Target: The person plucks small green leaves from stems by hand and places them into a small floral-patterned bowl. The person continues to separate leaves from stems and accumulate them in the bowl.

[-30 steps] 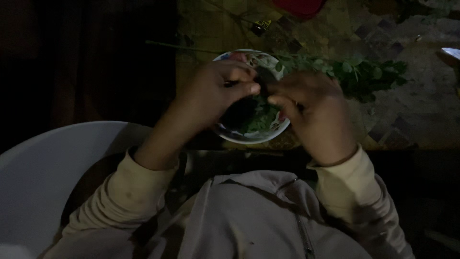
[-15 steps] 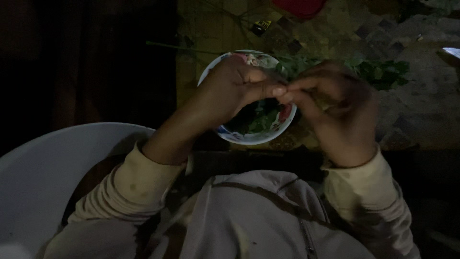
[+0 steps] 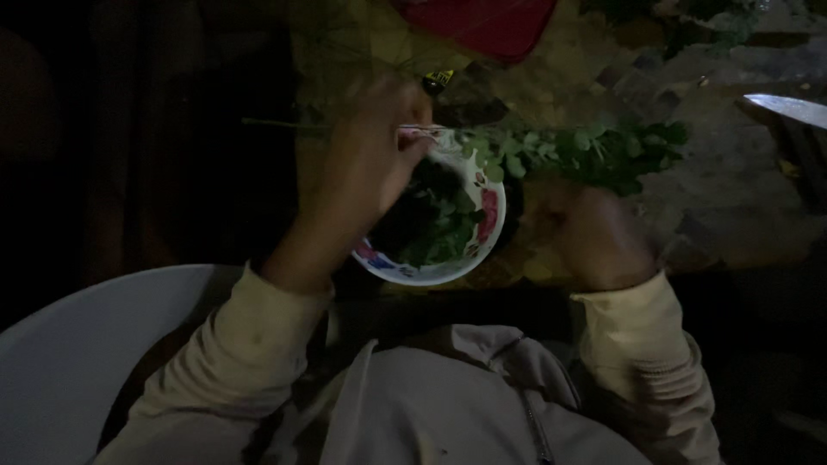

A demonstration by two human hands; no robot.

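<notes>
the hands are no longer joined: the left hand point(image 3: 375, 155) is raised, its grip pinching a stripped stem point(image 3: 284, 126) beyond the bowl point(image 3: 482, 226); the right hand point(image 3: 594, 237) is curled, its grip unclear.

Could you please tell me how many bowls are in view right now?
1. The bowl sits on the patterned surface in front of the person, holding green leaves. The left hand covers its far-left rim. The scene is dark, so another could be hidden.
</notes>
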